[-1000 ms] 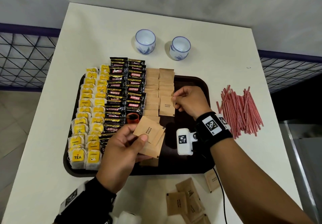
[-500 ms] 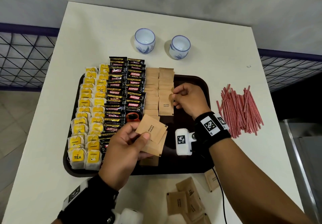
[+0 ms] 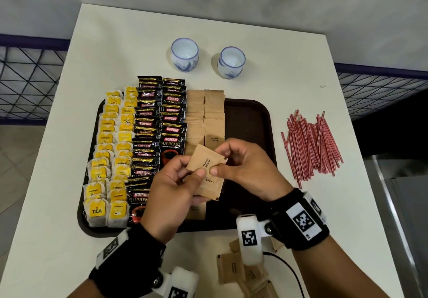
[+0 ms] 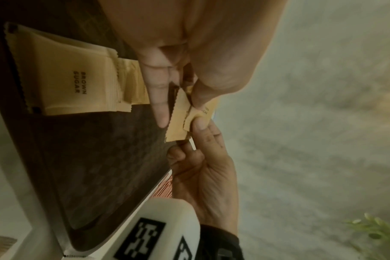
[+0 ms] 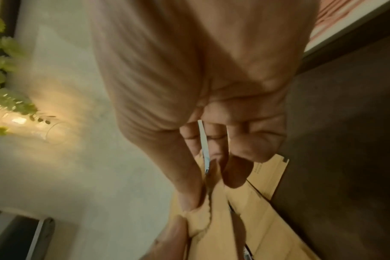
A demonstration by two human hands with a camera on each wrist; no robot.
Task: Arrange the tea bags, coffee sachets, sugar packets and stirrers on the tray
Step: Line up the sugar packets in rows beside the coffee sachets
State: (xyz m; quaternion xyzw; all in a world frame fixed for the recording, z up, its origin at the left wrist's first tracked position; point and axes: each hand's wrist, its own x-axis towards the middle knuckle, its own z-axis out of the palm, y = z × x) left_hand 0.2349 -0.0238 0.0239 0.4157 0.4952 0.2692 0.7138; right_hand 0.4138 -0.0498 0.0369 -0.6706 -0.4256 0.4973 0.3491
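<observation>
Over the tray (image 3: 250, 121) in the head view, both hands meet on a small stack of sugar packets (image 3: 206, 165). Left hand (image 3: 171, 195) grips the stack from below, thumb on top; right hand (image 3: 250, 172) pinches the top packet at its right edge. Tea bags (image 3: 108, 156), coffee sachets (image 3: 159, 126) and two sugar rows (image 3: 206, 114) already lie on the tray, stirrers (image 3: 310, 144) wait on the table (image 3: 129, 49), and loose packets (image 3: 234, 267) sit near the front edge.

Left wrist view: the right thumb and fingers (image 4: 198, 123) pinch a crimped packet corner (image 4: 178, 126) above the dark tray, laid rows (image 4: 67, 82) behind.

Right wrist view is blurry, just fingers (image 5: 241, 140) clamped on tan paper (image 5: 214, 234).

These look light, thin and floppy, probably slidey against each other, so I'd grab by the crimped edge and peel one off gently.
</observation>
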